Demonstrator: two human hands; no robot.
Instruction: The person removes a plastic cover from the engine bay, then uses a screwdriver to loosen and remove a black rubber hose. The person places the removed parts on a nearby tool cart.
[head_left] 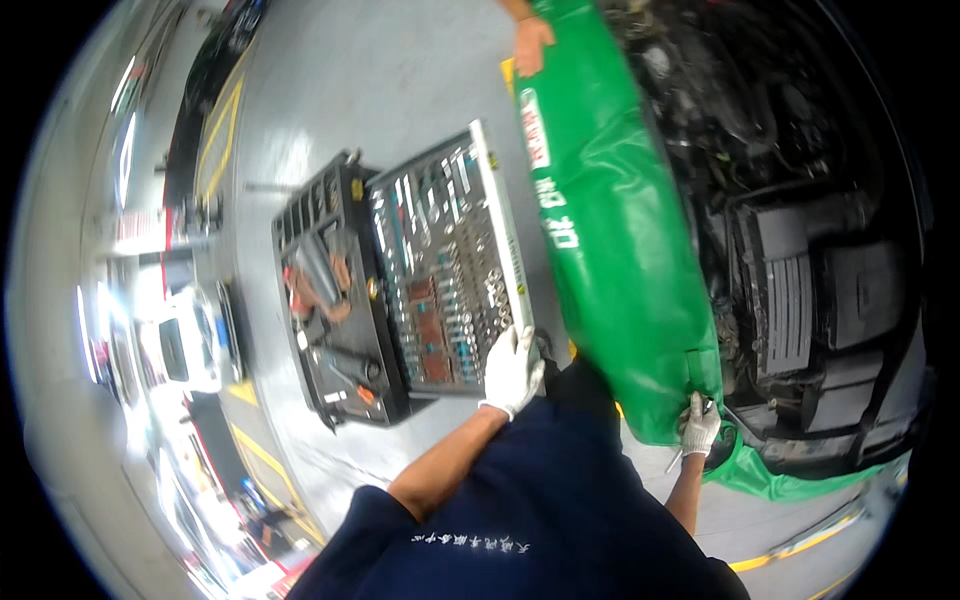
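Observation:
My left hand (513, 372), in a white glove, grips the near end of the front edge of an open tool drawer (507, 235). Rows of silver sockets (465, 325), wrenches and other hand tools fill the drawer. On the right, my right hand (699, 428), also gloved, is closed around a slim metal hand tool (674, 461). A silver end sticks out below the fist and a dark tip shows above it; its exact kind is not clear. That hand is beside the near end of a green fender cover (625, 260) draped along the car.
A black tool cart (385, 345) carries a power tool (318, 268) and other tools on top. To the right lies an open engine bay (790, 290). Another person's bare hand (532, 45) rests on the cover's far end. A white vehicle (190, 340) stands farther left.

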